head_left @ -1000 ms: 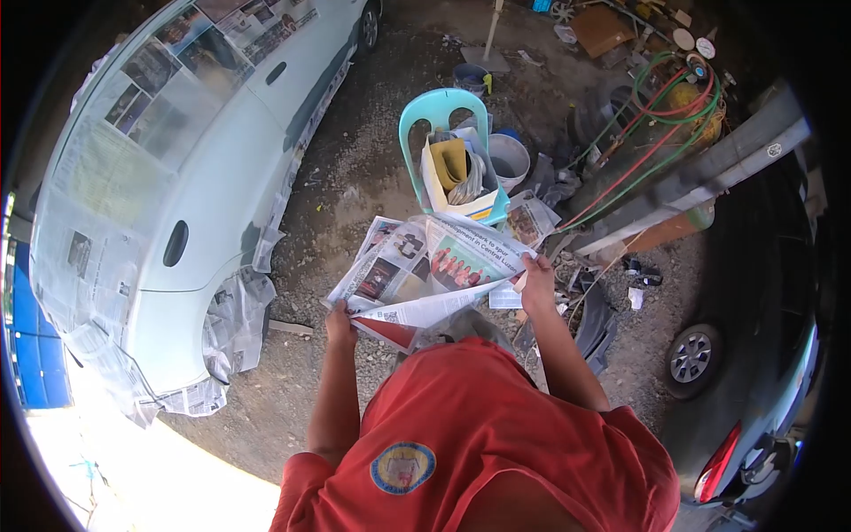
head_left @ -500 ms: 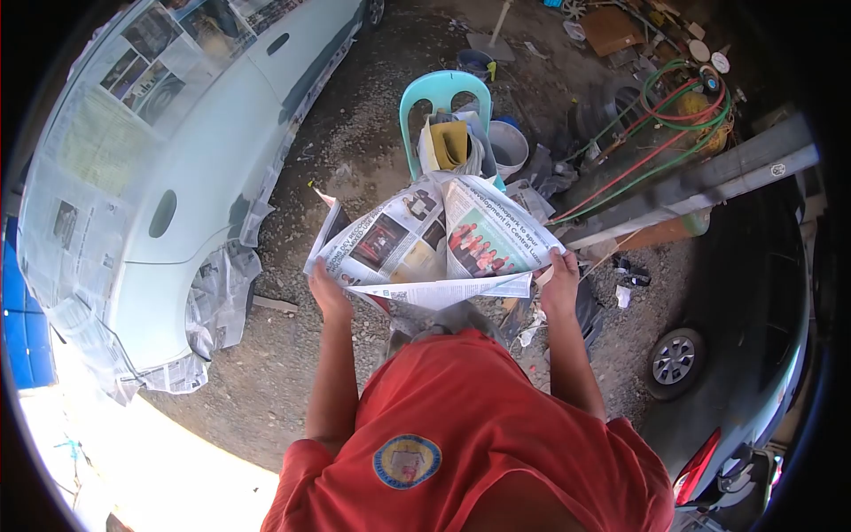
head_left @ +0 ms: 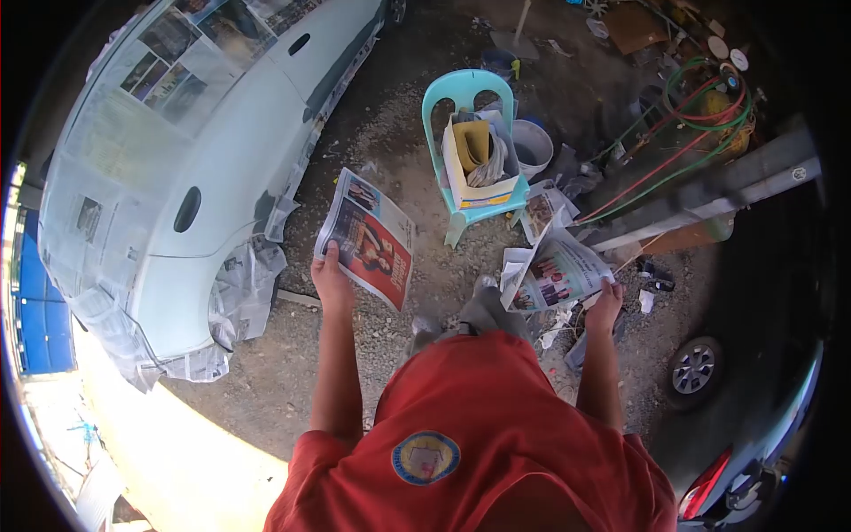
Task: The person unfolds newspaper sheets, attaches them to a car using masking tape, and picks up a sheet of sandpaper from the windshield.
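My left hand (head_left: pixel 332 282) grips the lower left edge of a folded newspaper section (head_left: pixel 377 244) with a red picture on its page. Well apart from it, my right hand (head_left: pixel 605 306) pinches the right edge of another newspaper section (head_left: pixel 563 270), which hangs bent and partly open with a green picture showing. Between the two papers, gravel ground shows. Past them stands a light-blue plastic chair (head_left: pixel 456 217), with a cardboard box (head_left: pixel 483 191) on its seat that holds rolled brown paper and a grey bundle.
On the left is a pale car (head_left: pixel 226 115) masked with newspaper and plastic. A dark car (head_left: pixel 753 355) stands on the right, below a grey beam (head_left: pixel 709 199). Behind the chair are a white bucket (head_left: pixel 534 146), green and red hoses (head_left: pixel 674 133) and scattered scrap.
The newspaper held between both hands has come apart into two sections. My right hand has moved right, widening the gap. The chair and its box have come into fuller view.
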### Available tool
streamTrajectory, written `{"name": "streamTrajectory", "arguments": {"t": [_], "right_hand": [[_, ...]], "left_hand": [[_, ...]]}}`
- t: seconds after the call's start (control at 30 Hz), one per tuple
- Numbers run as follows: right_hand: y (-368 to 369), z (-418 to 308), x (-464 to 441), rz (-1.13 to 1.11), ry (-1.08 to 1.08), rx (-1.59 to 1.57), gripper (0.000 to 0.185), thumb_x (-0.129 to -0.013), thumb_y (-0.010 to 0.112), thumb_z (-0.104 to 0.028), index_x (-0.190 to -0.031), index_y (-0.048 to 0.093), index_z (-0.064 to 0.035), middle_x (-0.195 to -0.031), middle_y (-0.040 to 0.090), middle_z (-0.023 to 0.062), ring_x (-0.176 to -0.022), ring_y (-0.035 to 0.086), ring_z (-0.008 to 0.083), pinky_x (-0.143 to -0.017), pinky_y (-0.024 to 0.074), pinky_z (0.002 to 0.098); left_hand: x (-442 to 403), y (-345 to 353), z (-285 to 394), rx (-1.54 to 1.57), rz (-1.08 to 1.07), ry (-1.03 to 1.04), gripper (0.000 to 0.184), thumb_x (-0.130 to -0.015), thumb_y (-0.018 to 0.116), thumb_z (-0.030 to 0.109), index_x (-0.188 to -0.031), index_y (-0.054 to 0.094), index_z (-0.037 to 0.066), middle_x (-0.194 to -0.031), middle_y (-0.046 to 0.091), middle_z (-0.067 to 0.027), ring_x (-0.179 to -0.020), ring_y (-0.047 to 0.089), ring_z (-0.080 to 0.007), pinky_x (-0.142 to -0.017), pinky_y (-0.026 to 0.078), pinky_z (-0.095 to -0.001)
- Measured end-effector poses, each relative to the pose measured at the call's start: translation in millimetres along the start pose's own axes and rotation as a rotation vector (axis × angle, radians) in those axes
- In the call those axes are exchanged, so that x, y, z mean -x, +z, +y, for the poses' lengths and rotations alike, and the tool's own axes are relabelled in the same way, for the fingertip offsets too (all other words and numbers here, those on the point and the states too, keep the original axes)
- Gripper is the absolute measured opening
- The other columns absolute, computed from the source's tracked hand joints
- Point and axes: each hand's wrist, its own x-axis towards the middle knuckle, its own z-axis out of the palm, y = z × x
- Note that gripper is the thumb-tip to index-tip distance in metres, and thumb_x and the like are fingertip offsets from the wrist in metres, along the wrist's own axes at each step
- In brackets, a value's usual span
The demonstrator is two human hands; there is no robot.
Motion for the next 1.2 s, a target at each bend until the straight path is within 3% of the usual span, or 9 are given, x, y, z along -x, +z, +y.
{"name": "streamTrajectory", "arguments": {"t": [0.33,0.43,0.7,0.83,0.97,1.03,1.13,1.17,1.2], "right_hand": [[-50.6,91.2,-101.2,0.098,0.202,0.149,0.005,-0.098,0.056,-0.011,-0.097,0.056,-0.0067,-0.088,0.066,0.0058,-0.07,0.064,0.018,-0.053,0.0501,0.0349],[-76.5,118.3,-129.7,0.126,0.296,0.118,0.007,-0.096,0.057,-0.012,-0.098,0.056,-0.0056,-0.089,0.066,0.0081,-0.07,0.065,0.0208,-0.052,0.0516,0.036],[-110.9,140.2,-186.1,0.341,0.453,0.368,0.026,-0.093,0.058,-0.013,-0.118,0.06,-0.006,-0.096,0.069,0.0136,-0.07,0.071,0.0286,-0.049,0.0579,0.0403],[-130.0,168.1,-224.1,0.394,0.384,0.527,0.024,-0.089,0.057,-0.013,-0.108,0.066,-0.002,-0.089,0.072,0.0183,-0.067,0.072,0.0309,-0.049,0.0579,0.0406],[-140.7,208.1,-264.6,0.281,0.245,0.769,0.021,-0.094,0.057,-0.017,-0.104,0.064,-0.0001,-0.085,0.065,0.0139,-0.062,0.065,0.0217,-0.047,0.0544,0.0335],[-124.5,224.9,-285.3,-0.087,0.062,0.814,0.02,-0.094,0.06,-0.018,-0.103,0.065,-0.0013,-0.081,0.062,0.0123,-0.062,0.063,0.0204,-0.049,0.0531,0.0308],[-48.8,192.9,-269.8,-0.3,0.052,0.817,0.025,-0.094,0.066,-0.023,-0.111,0.065,-0.0056,-0.085,0.061,0.0087,-0.075,0.064,0.0171,-0.062,0.053,0.0286],[-11.4,159.1,-247.2,-0.451,0.13,0.618,0.036,-0.093,0.069,-0.028,-0.117,0.061,-0.0026,-0.097,0.065,0.0104,-0.081,0.065,0.018,-0.067,0.0532,0.0318],[29.2,114.8,-215.6,-0.61,0.199,0.414,0.046,-0.093,0.071,-0.033,-0.123,0.058,0.0004,-0.109,0.068,0.012,-0.088,0.066,0.0189,-0.072,0.0534,0.0349]], "left_hand": [[21.3,53.9,7.9,-0.537,0.113,-0.016,0.02,-0.093,0.068,0.007,-0.112,0.07,0.0,-0.098,0.072,-0.0034,-0.084,0.066,-0.0114,-0.075,0.052,-0.0266],[26.9,85.6,-5.0,-0.598,0.078,0.074,0.018,-0.093,0.07,0.009,-0.109,0.071,0.002,-0.095,0.071,-0.0014,-0.08,0.063,-0.0094,-0.071,0.05,-0.025],[59.8,143.3,-53.1,-0.673,0.057,-0.091,0.029,-0.099,0.067,0.026,-0.114,0.067,0.003,-0.101,0.069,-0.0031,-0.084,0.062,-0.0107,-0.073,0.049,-0.0258],[78.7,172.6,-65.6,-0.538,0.046,-0.15,0.031,-0.102,0.062,0.028,-0.112,0.066,0.0,-0.097,0.069,-0.0056,-0.08,0.063,-0.0132,-0.072,0.052,-0.0292],[81.4,180.0,-81.7,-0.546,0.003,-0.216,0.032,-0.102,0.062,0.03,-0.111,0.066,0.0,-0.097,0.069,-0.0057,-0.08,0.063,-0.013,-0.069,0.052,-0.0296],[85.1,206.1,-86.1,-0.577,-0.033,-0.181,0.034,-0.102,0.062,0.032,-0.111,0.067,0.0,-0.095,0.069,-0.005,-0.078,0.063,-0.0122,-0.066,0.052,-0.0293],[70.2,208.2,-109.5,-0.521,0.021,-0.27,0.05,-0.106,0.051,0.043,-0.119,0.062,-0.004,-0.107,0.068,-0.0117,-0.09,0.065,-0.019,-0.077,0.053,-0.0337],[67.3,219.7,-112.1,-0.717,0.024,-0.177,0.066,-0.108,0.038,0.052,-0.128,0.054,-0.009,-0.124,0.061,-0.0194,-0.11,0.061,-0.0274,-0.093,0.05,-0.0385],[64.2,213.9,-131.5,-1.049,-0.004,0.148,0.074,-0.109,0.028,0.053,-0.135,0.046,-0.013,-0.137,0.052,-0.0242,-0.125,0.053,-0.0336,-0.106,0.042,-0.0408]]}}
